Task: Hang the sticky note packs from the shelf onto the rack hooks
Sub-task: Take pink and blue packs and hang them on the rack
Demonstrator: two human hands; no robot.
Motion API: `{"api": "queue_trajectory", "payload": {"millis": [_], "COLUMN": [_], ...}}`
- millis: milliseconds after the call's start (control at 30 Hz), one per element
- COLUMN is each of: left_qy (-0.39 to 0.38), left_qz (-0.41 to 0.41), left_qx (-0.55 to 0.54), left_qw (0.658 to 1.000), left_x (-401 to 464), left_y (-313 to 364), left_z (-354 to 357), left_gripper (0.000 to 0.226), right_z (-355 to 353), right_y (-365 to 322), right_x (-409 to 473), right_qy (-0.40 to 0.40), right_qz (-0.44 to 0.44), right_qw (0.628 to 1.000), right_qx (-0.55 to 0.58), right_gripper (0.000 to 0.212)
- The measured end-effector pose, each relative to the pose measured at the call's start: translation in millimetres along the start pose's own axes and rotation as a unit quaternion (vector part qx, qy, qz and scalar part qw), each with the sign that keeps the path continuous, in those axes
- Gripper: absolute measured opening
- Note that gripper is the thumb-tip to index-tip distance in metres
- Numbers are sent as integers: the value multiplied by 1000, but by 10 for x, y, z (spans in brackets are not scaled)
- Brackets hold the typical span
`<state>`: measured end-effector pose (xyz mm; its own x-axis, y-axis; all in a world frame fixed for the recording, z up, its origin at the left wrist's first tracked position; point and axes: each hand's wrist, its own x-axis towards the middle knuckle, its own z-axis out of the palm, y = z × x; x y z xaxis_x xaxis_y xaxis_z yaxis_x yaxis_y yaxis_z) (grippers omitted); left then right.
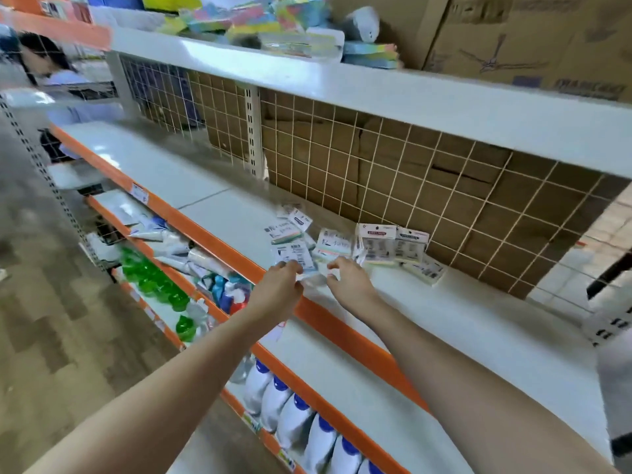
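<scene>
Clearly you are at the very start, since nothing is hanging anywhere yet. Your largest landmark is the white shelf [444,323] with its orange front edge, and behind it runs the wire grid [393,172] that backs the whole bay; no hooks on it are visible from this angle, so you will have to find where the rack hooks are before anything can go up. Above, a second shelf carries cardboard boxes [530,39] and coloured pads [260,18]. Below, you have white bottles [307,432] and green bottles [150,278], which play no part in this job.

All the sticky note packs [342,244] are on the white shelf, some lying flat in a loose scatter, a few leaning upright against the grid on the right side of the group.

Your left hand [277,289] is pinching the near corner of one flat pack [295,256] at the front of the pile. Your right hand [350,282] reaches in just beside it with curled fingertips on what looks like a clear wrapper; whether it really grips anything, I cannot tell. Every pack remains to be hung.
</scene>
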<state>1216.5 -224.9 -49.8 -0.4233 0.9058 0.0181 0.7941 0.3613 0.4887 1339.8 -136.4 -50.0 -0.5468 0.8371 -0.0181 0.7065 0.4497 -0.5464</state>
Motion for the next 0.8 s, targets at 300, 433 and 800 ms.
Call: {"api": "queue_trajectory", "payload": {"millis": [300,433,800], "left_qy": [-80,-97,24], "left_qz": [95,132,162], "left_qx": [71,139,165], "left_qw": [990,977,973], "left_x": [818,993,1102], "left_y": [-311,-485,-644], "left_z": [57,101,203], "left_gripper": [47,68,51], "right_z": [309,420,627], "right_y": [-188,-167,-258], "right_x": [854,1059,1078], "right_qy": [50,46,112], "right_qz": [77,114,163], "right_qw": [994,989,952], "right_qx": [-61,-86,-235], "right_gripper": [45,59,56]}}
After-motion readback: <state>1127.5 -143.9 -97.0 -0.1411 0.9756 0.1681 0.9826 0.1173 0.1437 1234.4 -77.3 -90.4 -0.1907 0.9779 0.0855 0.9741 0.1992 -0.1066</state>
